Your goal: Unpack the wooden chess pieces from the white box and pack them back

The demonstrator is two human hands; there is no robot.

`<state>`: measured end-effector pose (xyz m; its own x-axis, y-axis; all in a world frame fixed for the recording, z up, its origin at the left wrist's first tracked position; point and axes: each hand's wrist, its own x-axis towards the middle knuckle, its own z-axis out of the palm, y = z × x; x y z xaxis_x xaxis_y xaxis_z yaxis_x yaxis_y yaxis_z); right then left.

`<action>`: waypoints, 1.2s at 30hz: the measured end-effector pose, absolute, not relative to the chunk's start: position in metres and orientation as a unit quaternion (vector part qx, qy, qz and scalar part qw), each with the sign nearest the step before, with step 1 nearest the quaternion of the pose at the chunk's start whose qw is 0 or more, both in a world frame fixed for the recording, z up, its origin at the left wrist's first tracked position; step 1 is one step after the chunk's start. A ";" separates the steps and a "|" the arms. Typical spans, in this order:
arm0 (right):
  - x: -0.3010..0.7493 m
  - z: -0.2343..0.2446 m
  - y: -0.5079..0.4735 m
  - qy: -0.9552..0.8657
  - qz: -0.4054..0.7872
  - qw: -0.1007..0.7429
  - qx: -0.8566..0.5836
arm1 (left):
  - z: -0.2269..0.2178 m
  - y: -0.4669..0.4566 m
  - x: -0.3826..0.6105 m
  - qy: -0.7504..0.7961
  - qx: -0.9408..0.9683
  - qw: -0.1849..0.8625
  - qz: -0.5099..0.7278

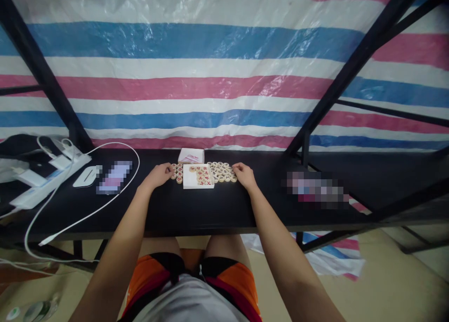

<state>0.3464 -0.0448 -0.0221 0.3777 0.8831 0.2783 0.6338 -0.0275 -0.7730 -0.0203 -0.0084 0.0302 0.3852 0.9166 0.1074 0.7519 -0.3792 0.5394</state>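
Observation:
An open white box point(189, 184) stands on the black tabletop in front of me. Part of it is filled with round wooden Chinese chess pieces point(202, 175) with red characters; the left side of its floor is bare. Left of the box, my left hand point(163, 173) has its fingers curled at the edge of some red-marked pieces point(179, 173), seemingly pinching one. On the other side, my right hand point(244, 174) has thumb and fingers closed at the outer edge of a flat cluster of dark-marked pieces point(220, 171). The fingertips partly hide the pieces they touch.
Behind the box lies its white lid point(191, 156). A phone point(115, 177), a white device point(87, 176), a power strip point(52, 181) and a looping white cable point(138, 158) occupy the left. A blurred item point(315, 189) lies right. Black metal posts point(329, 83) frame a striped plastic sheet point(196, 88).

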 end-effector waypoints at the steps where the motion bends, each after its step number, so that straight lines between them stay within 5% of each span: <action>1: 0.346 -0.022 -0.045 -0.540 0.142 0.442 -0.702 | 0.031 -0.010 -0.019 0.503 0.811 0.218 0.205; 8: 0.347 -0.023 -0.044 -0.539 0.150 0.440 -0.703 | 0.034 -0.019 -0.007 0.421 0.826 0.337 0.165; 36: 0.348 -0.024 -0.044 -0.547 0.135 0.441 -0.699 | 0.034 -0.022 -0.001 0.426 0.834 0.279 0.214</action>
<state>0.3477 -0.0437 -0.0241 0.3652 0.8834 0.2937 0.6449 -0.0125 -0.7642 -0.0009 -0.0221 0.0338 0.5452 0.8297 0.1200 0.5907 -0.4818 0.6473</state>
